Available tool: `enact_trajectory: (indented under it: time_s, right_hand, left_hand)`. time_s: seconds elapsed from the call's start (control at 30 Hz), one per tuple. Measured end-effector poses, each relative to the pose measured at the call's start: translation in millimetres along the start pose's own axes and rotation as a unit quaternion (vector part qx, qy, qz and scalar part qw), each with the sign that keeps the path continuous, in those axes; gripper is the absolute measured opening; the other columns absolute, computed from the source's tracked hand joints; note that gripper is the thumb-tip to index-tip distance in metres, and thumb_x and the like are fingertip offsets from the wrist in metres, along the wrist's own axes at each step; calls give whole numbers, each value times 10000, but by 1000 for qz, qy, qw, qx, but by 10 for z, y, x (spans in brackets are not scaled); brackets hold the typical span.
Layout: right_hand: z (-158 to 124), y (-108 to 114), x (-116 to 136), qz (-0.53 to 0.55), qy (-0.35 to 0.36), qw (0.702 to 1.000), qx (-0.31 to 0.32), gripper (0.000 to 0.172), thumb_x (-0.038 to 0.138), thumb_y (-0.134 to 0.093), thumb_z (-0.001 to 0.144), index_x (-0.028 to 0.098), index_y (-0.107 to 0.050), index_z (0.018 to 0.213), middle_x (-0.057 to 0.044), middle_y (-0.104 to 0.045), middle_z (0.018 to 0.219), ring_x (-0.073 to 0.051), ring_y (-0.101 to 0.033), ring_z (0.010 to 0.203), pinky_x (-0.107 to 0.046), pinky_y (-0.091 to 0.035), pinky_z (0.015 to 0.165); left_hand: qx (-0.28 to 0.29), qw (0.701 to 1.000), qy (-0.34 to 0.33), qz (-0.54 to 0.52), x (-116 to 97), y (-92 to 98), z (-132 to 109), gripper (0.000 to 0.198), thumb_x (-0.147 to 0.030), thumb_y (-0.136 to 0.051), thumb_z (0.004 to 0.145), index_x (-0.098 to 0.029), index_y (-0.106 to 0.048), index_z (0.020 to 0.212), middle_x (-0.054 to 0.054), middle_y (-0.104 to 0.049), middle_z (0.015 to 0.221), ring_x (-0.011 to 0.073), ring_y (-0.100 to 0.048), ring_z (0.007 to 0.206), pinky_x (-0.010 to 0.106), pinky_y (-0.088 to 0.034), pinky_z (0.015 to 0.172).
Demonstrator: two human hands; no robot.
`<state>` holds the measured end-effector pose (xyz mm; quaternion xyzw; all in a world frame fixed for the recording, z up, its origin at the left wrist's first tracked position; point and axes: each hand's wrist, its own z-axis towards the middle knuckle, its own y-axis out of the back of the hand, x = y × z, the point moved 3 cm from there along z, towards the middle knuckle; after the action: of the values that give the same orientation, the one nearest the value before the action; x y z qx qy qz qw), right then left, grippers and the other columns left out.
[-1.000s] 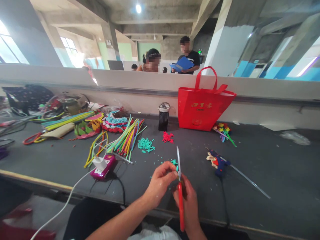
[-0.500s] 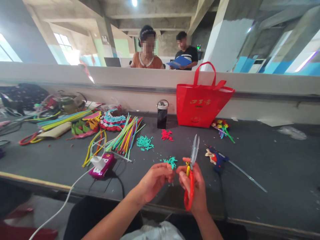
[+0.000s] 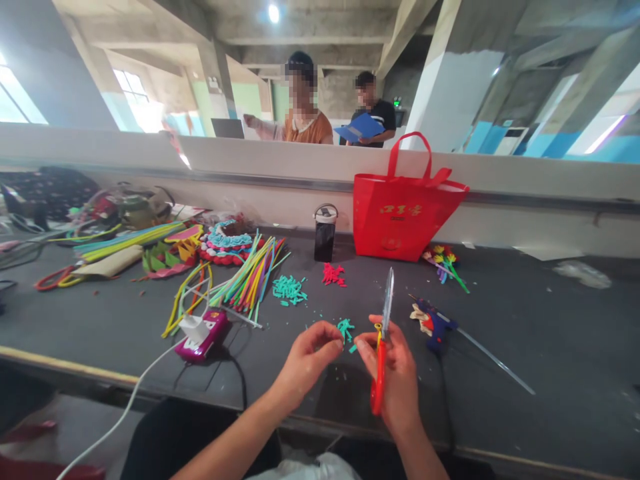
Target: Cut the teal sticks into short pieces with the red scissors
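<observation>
My right hand (image 3: 400, 373) is closed around red-handled scissors (image 3: 381, 377), whose blades point away from me and look nearly together. A short teal piece (image 3: 353, 349) shows at that hand's thumb and finger tips. To its left, my left hand (image 3: 311, 360) has thumb and forefinger brought together in a pinch; whatever is between them is too small to make out. Just beyond both hands lies a small heap of teal pieces (image 3: 345, 328). Farther off are a larger teal heap (image 3: 289, 289) and a heap of red pieces (image 3: 333, 274).
Fuzzy coloured stems (image 3: 255, 270) lie left, near a purple power strip (image 3: 214, 333) with a white plug. A lidded cup (image 3: 325, 237) and red bag (image 3: 400, 217) stand behind. A blue glue gun (image 3: 436, 327) lies right. Two people are beyond the partition (image 3: 280, 183).
My left hand's thumb and forefinger now form a rounder pinch. The scissors have turned more edge-on in my right hand. A teal piece now shows at its fingertips.
</observation>
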<state>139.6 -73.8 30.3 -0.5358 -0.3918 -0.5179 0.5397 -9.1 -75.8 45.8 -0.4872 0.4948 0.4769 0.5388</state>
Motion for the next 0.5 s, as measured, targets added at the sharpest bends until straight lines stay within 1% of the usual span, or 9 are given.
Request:
enact_trajectory:
  time_s: [0.07,0.13,0.2,0.27,0.33,0.37,0.43,0.47,0.5]
  right_hand:
    - [9,-13,18,12,-3,1000,2,487,381,-753,738,213,-535,1139,16,-662,738,-121,-602,599,-208,-485,542]
    - [15,-40,39,27,-5,1000,8,500,385,-760,728,215,-535,1141,18,-658,738,-128,-621,619,-222,-507,582]
    - [17,-67,65,31,-5,999,7,513,391,-767,717,210,-541,1140,16,-656,735,-135,-632,633,-232,-518,605]
    - [11,-85,80,23,-10,1000,7,524,398,-770,713,202,-549,1145,7,-662,747,-135,-626,623,-229,-512,586]
    - [-8,-89,65,14,-16,1000,8,528,419,-751,734,200,-551,1171,1,-667,766,-121,-603,583,-215,-491,536]
    - [-23,-87,43,8,-16,1000,11,526,433,-730,755,203,-549,1193,2,-666,765,-113,-588,559,-207,-478,511]
    - [-61,-76,-29,-13,-3,1000,18,512,461,-674,802,212,-546,1230,16,-650,720,-110,-572,524,-202,-468,483]
    - [-80,-70,-79,-38,6,999,21,487,463,-637,834,217,-546,1244,13,-655,725,-121,-589,548,-207,-480,497]
    - [-97,-64,-132,-70,18,997,26,461,457,-614,851,221,-555,1242,1,-674,766,-138,-622,597,-219,-505,532]
  left_hand:
    - [-5,992,-75,101,-94,-14,-12,75,-266,-648,797,-191,-649,787,22,-613,785,179,-534,778,294,-379,759]
    - [-3,972,-140,190,-161,-47,-25,73,-248,-643,801,-193,-640,754,34,-625,782,190,-543,783,308,-370,766]
    - [-7,952,-176,250,-183,-75,-30,89,-218,-623,807,-195,-632,722,36,-635,763,193,-545,775,317,-356,764]
    - [-22,946,-183,267,-175,-80,-23,99,-172,-610,787,-192,-625,691,27,-629,721,187,-540,745,317,-346,751]
    - [-50,961,-152,225,-155,-50,-2,96,-148,-615,750,-184,-618,662,14,-608,678,172,-522,698,305,-346,720]
    - [-64,975,-121,177,-145,-26,12,84,-155,-623,739,-179,-619,659,9,-597,665,163,-509,676,296,-347,699]
    - [-85,995,-47,34,-131,20,38,72,-196,-642,742,-170,-624,677,1,-580,657,146,-483,652,277,-354,669]
    - [-89,995,-19,-45,-137,33,49,89,-220,-647,751,-166,-623,684,-1,-571,655,140,-474,649,270,-359,663]
    - [-88,989,-3,-119,-152,38,58,111,-241,-650,761,-162,-620,689,-2,-564,655,136,-470,653,265,-366,667]
